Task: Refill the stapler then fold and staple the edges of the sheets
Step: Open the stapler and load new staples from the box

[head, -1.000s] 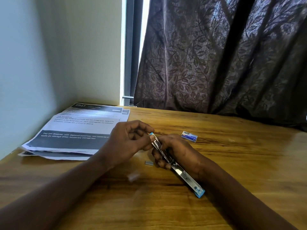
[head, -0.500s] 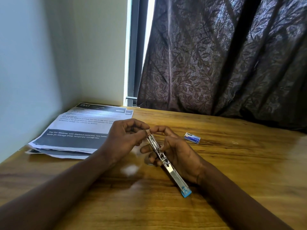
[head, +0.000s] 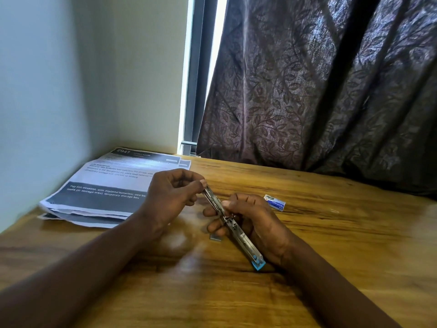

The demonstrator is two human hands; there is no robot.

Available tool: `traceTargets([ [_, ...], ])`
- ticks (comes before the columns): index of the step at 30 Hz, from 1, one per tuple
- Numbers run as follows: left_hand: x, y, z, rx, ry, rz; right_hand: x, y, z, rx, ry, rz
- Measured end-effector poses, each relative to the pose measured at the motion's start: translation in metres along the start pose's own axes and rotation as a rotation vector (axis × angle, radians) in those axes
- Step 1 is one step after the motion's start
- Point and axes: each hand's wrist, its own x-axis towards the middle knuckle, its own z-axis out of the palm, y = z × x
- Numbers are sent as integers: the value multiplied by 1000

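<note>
The stapler (head: 238,233), slim bare metal with a light blue end cap, is opened out long and lies diagonally between my hands above the table. My right hand (head: 255,223) grips its middle from the right side. My left hand (head: 172,197) pinches its far tip between thumb and fingers. A short strip of staples (head: 216,237) lies on the wood just under my right fingers. The small blue and white staple box (head: 274,202) rests to the right of my hands. A stack of printed sheets (head: 113,188) lies at the left, its near edges uneven.
The wooden table (head: 331,245) runs to a pale wall on the left and a dark patterned curtain (head: 319,91) at the back, beside a narrow window strip.
The stapler has shifted slightly toward me and my right thumb has moved onto its channel. The staple strip on the table is visible again below my right fingers.
</note>
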Motion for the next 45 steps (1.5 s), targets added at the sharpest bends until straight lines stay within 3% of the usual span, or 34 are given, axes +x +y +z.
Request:
traceTargets([
  [3,-1,1,1,7,-17,-1,1,-1,-3,-46,33,-39],
  [7,0,0,4,57,-95,4,4,-7,-11,-86,242,-162],
  [10,-2,2,-2,302,-356,180,6,-10,-21,-52,333,-181],
  [14,-11,9,-2,610,-617,351,7,-8,-27,-77,347,-144],
  [20,-14,10,-1,688,-713,282,8,-8,-23,0,270,-109],
  [31,-12,11,1,722,-655,348,8,-1,-22,-18,190,-72],
  [38,-4,6,-6,344,-287,357,9,5,-13,-45,161,-87],
  [45,0,-2,-8,210,-215,254,1,4,-8,-184,127,-111],
])
